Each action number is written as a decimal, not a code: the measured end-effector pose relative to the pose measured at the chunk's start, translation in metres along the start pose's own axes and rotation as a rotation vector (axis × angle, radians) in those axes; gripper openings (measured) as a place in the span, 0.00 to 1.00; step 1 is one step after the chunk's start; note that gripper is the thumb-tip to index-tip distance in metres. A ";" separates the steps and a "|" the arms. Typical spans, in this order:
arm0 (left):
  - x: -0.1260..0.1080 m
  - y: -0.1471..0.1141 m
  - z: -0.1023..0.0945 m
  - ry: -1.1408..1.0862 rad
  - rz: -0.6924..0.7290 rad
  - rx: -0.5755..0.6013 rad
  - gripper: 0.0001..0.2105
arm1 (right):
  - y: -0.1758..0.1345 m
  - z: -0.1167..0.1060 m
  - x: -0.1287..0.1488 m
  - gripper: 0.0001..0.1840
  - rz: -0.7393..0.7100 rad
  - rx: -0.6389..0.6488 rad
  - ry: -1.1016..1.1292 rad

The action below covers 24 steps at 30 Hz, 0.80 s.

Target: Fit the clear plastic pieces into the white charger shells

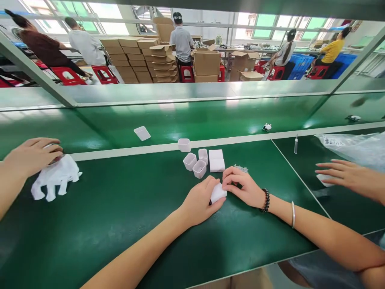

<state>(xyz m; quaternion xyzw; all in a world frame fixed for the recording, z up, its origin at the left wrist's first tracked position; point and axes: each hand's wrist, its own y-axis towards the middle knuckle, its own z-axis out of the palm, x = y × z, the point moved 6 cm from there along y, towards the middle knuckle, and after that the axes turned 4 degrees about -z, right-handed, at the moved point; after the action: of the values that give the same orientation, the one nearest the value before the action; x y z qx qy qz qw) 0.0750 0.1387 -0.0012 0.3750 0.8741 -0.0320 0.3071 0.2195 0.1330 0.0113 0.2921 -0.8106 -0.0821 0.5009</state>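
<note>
My left hand is closed around a small white plastic piece, holding it on the green table. Curled in a pinch, the fingers of my right hand meet the far right edge of that piece; anything between their tips is hidden. A black bead bracelet and a silver bangle circle my right arm. Just beyond my right hand lies a pile of tiny metal parts. Two white blocks sit side by side beyond my hands, with several small translucent cups to their left.
A co-worker's hand rests over white cloth-like material at left. Another person's hand is at right, near a clear plastic bag. A white lid-like tray and a small tube lie farther back.
</note>
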 end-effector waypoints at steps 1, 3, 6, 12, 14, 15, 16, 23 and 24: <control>0.000 0.000 0.000 -0.004 0.001 -0.001 0.15 | 0.000 -0.001 0.001 0.08 -0.005 -0.003 -0.007; 0.001 0.000 0.000 -0.012 0.004 -0.004 0.15 | 0.000 -0.003 0.002 0.07 -0.013 -0.010 -0.020; 0.002 0.000 -0.001 -0.014 0.002 -0.016 0.15 | 0.000 -0.005 0.004 0.07 -0.017 -0.019 -0.032; 0.001 -0.001 0.000 0.009 0.015 -0.033 0.18 | 0.000 -0.013 -0.005 0.08 0.046 -0.088 -0.004; 0.000 -0.002 0.000 0.019 0.035 -0.030 0.19 | 0.001 -0.017 -0.012 0.08 0.087 -0.131 0.014; -0.001 -0.003 0.000 0.021 0.045 -0.028 0.20 | 0.001 -0.020 -0.015 0.08 0.108 -0.154 0.021; -0.002 -0.003 0.000 0.027 0.056 -0.024 0.21 | 0.002 -0.022 -0.018 0.08 0.127 -0.176 0.027; 0.001 -0.007 -0.006 -0.587 -0.121 -0.010 0.13 | 0.001 -0.032 -0.032 0.08 0.210 -0.292 0.074; 0.001 -0.007 -0.006 -0.712 -0.164 0.002 0.13 | 0.000 -0.033 -0.034 0.09 0.225 -0.301 0.090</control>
<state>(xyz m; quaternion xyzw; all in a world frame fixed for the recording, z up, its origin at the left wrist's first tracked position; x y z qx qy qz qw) 0.0666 0.1354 0.0015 0.2692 0.7396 -0.1861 0.5882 0.2587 0.1575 0.0010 0.1247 -0.7934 -0.1328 0.5808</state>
